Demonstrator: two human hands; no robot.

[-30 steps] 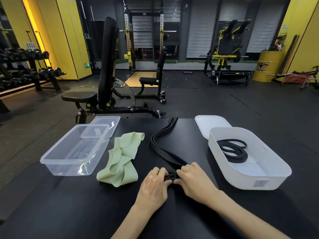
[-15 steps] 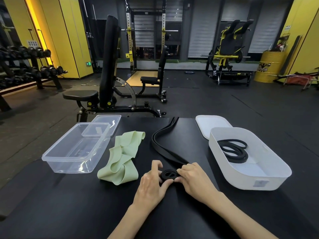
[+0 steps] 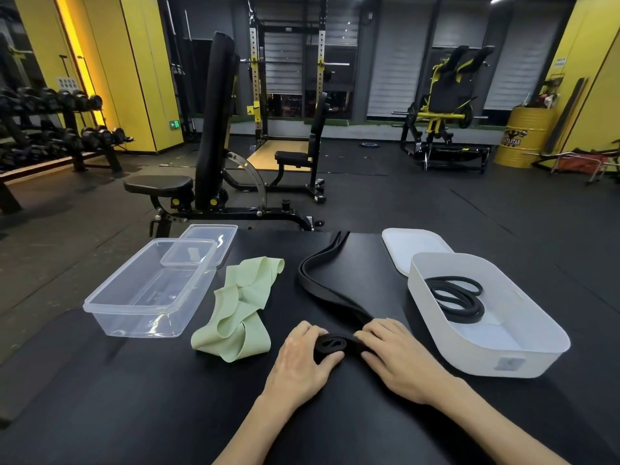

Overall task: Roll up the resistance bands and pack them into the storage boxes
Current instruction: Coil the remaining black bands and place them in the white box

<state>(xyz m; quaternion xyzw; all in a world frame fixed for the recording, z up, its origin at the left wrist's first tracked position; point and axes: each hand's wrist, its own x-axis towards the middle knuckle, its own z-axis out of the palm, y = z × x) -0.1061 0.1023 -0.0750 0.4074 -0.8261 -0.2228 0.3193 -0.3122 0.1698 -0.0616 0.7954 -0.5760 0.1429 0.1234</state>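
Note:
A long black resistance band point(image 3: 322, 280) lies on the black table, its near end wound into a small roll point(image 3: 330, 344). My left hand point(image 3: 302, 360) grips the roll from the left, fingers curled over it. My right hand point(image 3: 399, 357) holds the roll's right side, where the loose band leads away. A crumpled light green band point(image 3: 240, 313) lies to the left. The white storage box point(image 3: 523, 350) at the right holds a coiled black band point(image 3: 456, 298). A clear plastic box point(image 3: 110, 305) stands at the left with nothing in it.
A white lid point(image 3: 409, 245) lies behind the white box and a clear lid point(image 3: 208, 236) behind the clear box. Beyond the table point(image 3: 134, 397) stand a black weight bench point(image 3: 208, 135), a dumbbell rack point(image 3: 50, 129) and gym machines.
The roll has grown a little as both hands turned it forward along the band. My left index finger, raised half a second ago, now curls over the roll.

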